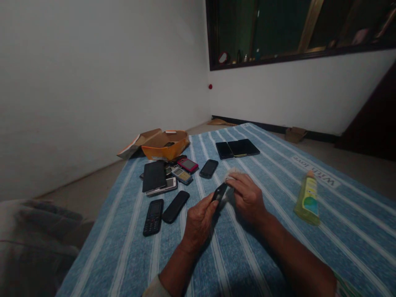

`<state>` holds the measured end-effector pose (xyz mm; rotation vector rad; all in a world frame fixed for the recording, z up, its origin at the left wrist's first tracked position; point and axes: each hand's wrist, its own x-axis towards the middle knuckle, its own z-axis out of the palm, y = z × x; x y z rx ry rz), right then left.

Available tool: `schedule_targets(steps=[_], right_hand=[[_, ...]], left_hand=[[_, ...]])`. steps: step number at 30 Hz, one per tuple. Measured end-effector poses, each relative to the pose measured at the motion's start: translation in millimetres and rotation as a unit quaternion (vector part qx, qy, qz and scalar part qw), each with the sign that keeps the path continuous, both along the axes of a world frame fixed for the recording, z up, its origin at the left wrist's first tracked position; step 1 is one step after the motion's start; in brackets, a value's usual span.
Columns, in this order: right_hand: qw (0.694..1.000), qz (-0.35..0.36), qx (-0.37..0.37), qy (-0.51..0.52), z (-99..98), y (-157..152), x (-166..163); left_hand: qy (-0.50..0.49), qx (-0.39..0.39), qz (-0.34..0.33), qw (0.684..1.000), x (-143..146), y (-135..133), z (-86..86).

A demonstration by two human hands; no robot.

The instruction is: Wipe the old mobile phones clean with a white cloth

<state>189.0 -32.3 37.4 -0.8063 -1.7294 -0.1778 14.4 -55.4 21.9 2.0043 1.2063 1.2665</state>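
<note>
Tilted above the table, a small black mobile phone (pixel 220 191) is gripped at its lower end by my left hand (pixel 198 220), fingers closed around it. My right hand (pixel 250 199) pinches a thin white tissue or cloth (pixel 232 173) at the phone's upper end. Most of the white piece is hidden behind the fingers. Left of my hands lie a black slab phone (pixel 176 206) and a black keypad phone (pixel 153 217). Just beyond them, a dark phone with a grey screen (pixel 209 168) rests face up.
A pile of old phones with a black flat case (pixel 154 175) sits at the left, before an open orange cardboard box (pixel 167 145). Dark tablets or phones (pixel 237 148) lie at the back. A yellow-green liquid bottle (pixel 308 199) lies at right on the blue striped tablecloth (pixel 266 173).
</note>
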Motion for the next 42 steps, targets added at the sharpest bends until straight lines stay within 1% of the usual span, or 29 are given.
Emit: schedule_targets(steps=[6,8,12,14,18,20,22,25,28,33,35,38,42], right_hand=[[0.998,0.039,0.017,-0.040,4.2,-13.7,-10.5],[0.999,0.034,0.009,-0.025,1.7,-9.6,-8.2],[0.999,0.009,-0.028,0.038,-6.8,5.1,0.8],[0.999,0.003,-0.027,0.047,-8.0,6.4,1.5],[0.999,0.022,0.022,-0.029,-2.4,-6.2,-5.8],[0.998,0.029,0.026,-0.052,-0.1,-11.1,-8.6],[0.999,0.028,0.010,-0.039,-0.4,-10.2,-8.1],[0.999,0.017,-0.023,0.019,-4.4,-1.3,-3.1],[0.998,0.008,-0.027,0.047,-5.3,2.4,-0.9],[0.998,0.026,0.037,-0.049,2.2,-13.5,-11.0],[0.996,0.031,0.052,-0.067,3.3,-17.0,-13.6],[0.999,0.024,0.021,-0.042,0.4,-11.4,-10.3],[0.999,0.015,-0.035,0.037,-5.7,2.9,-0.4]], left_hand=[[-0.008,0.006,-0.003,1.000,-0.7,-0.3,-0.8],[-0.008,0.002,-0.003,1.000,-0.2,-0.3,0.0],[-0.009,0.004,-0.003,1.000,0.0,0.6,0.1],[-0.010,0.011,-0.006,1.000,-0.6,0.9,-0.9],[-0.008,0.013,-0.008,1.000,-1.8,0.9,-3.5],[-0.009,0.010,-0.008,1.000,-1.9,0.9,-3.8],[-0.007,0.007,-0.009,1.000,-1.5,0.9,-2.9],[-0.001,0.008,-0.010,1.000,-0.7,1.0,-0.4],[-0.004,0.013,-0.010,1.000,-0.1,0.7,0.8],[-0.011,0.008,-0.011,1.000,-0.1,0.5,-2.3],[-0.015,0.006,-0.011,1.000,-0.3,0.6,-2.9],[-0.013,-0.001,-0.010,1.000,0.0,0.3,-1.3],[-0.009,-0.005,-0.016,1.000,0.9,-0.9,1.6]])
